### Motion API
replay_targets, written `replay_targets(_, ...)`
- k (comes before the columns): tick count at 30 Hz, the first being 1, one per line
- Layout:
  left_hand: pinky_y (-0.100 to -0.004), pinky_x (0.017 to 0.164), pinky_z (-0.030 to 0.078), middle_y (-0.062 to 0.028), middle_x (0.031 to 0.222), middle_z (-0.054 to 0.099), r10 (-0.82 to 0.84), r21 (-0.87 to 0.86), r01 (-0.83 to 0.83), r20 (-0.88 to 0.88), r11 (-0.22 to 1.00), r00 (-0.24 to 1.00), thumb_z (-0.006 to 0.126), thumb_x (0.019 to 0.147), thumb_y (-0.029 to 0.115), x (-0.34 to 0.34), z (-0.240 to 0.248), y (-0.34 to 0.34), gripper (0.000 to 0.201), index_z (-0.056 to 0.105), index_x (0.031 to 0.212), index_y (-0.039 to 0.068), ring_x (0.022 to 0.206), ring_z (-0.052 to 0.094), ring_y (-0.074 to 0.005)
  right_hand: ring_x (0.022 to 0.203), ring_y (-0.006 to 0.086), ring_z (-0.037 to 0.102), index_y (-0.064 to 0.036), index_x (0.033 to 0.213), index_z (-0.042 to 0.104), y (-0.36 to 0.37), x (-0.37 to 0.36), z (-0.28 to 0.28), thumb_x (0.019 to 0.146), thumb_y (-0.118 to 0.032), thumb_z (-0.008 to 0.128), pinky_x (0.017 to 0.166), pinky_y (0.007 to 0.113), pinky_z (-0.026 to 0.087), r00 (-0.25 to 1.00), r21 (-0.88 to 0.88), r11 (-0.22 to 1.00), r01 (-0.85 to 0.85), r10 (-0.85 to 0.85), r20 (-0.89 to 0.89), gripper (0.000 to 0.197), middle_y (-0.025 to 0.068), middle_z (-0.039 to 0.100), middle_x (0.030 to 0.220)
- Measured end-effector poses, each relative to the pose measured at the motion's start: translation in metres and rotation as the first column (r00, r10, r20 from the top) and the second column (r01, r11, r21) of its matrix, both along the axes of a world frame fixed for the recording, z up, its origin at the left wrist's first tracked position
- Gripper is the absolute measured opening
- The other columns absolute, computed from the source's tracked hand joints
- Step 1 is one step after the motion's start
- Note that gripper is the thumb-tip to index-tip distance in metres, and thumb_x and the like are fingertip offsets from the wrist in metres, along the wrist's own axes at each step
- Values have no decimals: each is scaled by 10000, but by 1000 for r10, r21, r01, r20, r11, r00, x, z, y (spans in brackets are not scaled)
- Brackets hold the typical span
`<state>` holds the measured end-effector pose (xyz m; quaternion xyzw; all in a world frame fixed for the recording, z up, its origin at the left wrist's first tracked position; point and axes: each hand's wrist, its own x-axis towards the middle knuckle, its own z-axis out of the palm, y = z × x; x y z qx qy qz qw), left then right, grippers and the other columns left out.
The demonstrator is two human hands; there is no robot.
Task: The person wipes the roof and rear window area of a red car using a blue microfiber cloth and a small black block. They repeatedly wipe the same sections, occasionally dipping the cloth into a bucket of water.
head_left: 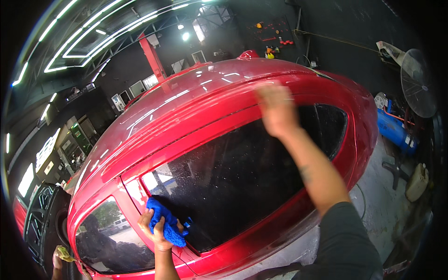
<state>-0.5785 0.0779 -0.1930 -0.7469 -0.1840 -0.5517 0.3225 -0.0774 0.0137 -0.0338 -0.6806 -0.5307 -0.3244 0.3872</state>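
A red car (205,102) fills the middle of the view, its side toward me. My left hand (156,231) is closed around a blue cloth (168,224) and presses it on the lower front corner of the dark rear side window (233,182), beside the red door pillar. My right hand (276,109) is motion-blurred. It lies flat against the roof edge above that window and holds nothing. The glass is speckled with water drops.
At the lower left another person's hand holds a yellow cloth (63,254) by the front window. A blue air compressor (394,130), a standing fan (417,81) and a pale jug (416,182) stand at the right on wet concrete. A red lift post (151,58) rises behind the car.
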Motion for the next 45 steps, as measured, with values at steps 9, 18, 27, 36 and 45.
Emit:
replay_targets(9, -637, 1060, 523, -230, 1378, 618, 43, 19, -42, -37, 999, 998, 897, 751, 253, 15, 1, 4, 523, 634, 1186, 132, 1264, 619, -469, 1498, 425, 588, -30, 1454, 694, 36, -83, -47, 975, -96, 598, 1311, 624, 354, 968, 377, 896, -233, 175, 182, 492, 229, 683, 1517)
replay_targets(18, -633, 1041, 552, -210, 1347, 644, 3, 1, -3, 2, 1000, 1000, 933, 718, 279, 13, 1, 1, 542, 667, 1172, 149, 1242, 633, -477, 1516, 425, 550, -123, 1534, 670, -1, 70, -51, 1120, -183, 595, 1277, 563, 411, 978, 253, 960, 123, -161, 136, 426, 145, 670, 1570)
replay_targets(27, -603, 1013, 561, -194, 1328, 671, 11, -11, -11, 33, 1000, 999, 967, 672, 272, 15, 1, -2, 547, 696, 1135, 166, 1195, 659, -466, 1489, 410, 589, -15, 1418, 707, 58, -132, -23, 912, -138, 694, 1243, 597, 415, 929, 296, 894, -337, 265, 258, 521, 220, 683, 1520)
replay_targets(36, -585, 954, 582, -217, 1278, 692, -77, -65, 80, 47, 995, 996, 985, 667, 249, 10, 19, -2, 495, 738, 1071, 108, 1164, 689, -468, 1380, 417, 644, -189, 1386, 729, 41, -76, -11, 1030, -298, 758, 1172, 614, 451, 944, 334, 914, -232, 129, 303, 373, 121, 749, 1403)
replay_targets(45, -511, 971, 588, -216, 1301, 719, 18, -275, -7, 40, 961, 999, 893, 781, 220, 21, 215, 42, 396, 698, 1081, 50, 1134, 729, -436, 1459, 398, 620, -84, 1422, 751, -4, 19, 6, 1090, -384, 717, 1214, 545, 463, 986, 145, 983, -115, 95, 136, 449, 154, 742, 1473)
